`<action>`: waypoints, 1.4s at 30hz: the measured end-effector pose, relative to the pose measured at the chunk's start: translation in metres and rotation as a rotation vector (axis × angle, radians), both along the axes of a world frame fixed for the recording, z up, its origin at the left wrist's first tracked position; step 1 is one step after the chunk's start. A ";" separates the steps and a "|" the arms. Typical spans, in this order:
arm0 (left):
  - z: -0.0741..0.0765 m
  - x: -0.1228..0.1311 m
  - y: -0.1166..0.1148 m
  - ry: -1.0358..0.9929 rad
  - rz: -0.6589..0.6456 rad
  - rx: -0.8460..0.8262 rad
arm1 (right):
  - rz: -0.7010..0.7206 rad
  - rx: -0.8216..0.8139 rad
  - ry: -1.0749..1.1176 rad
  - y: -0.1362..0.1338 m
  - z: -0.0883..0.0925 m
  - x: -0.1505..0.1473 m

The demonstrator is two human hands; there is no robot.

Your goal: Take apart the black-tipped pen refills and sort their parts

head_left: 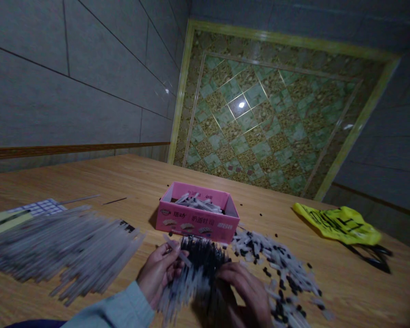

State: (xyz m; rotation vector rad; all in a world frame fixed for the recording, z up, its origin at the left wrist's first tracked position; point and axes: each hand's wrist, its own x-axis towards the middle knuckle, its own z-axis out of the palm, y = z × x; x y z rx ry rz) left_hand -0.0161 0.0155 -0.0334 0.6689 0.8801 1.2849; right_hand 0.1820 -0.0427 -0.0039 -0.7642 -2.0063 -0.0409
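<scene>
My left hand (162,271) pinches a short translucent plastic tube (178,251) between thumb and fingers. Below and beside it lies a heap of thin rods with dark upper ends (205,253) and pale, clear lower parts. My right hand (244,291) is curled at the right side of this heap. Its fingertips point down among the dark rods, and what they grip is hidden. Just beyond both hands stands a pink open box (196,223) with several short whitish tubes (200,203) inside.
Long clear tubes (64,246) lie in a broad pile at the left, beside a checked cloth or paper (41,207). Loose clear pieces and small black caps (276,259) are scattered at the right. A yellow bag (341,225) lies farther right on the wooden table (123,173).
</scene>
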 end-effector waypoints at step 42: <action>0.005 0.000 0.001 -0.312 0.042 -0.151 | -0.080 0.132 0.627 -0.007 -0.001 -0.019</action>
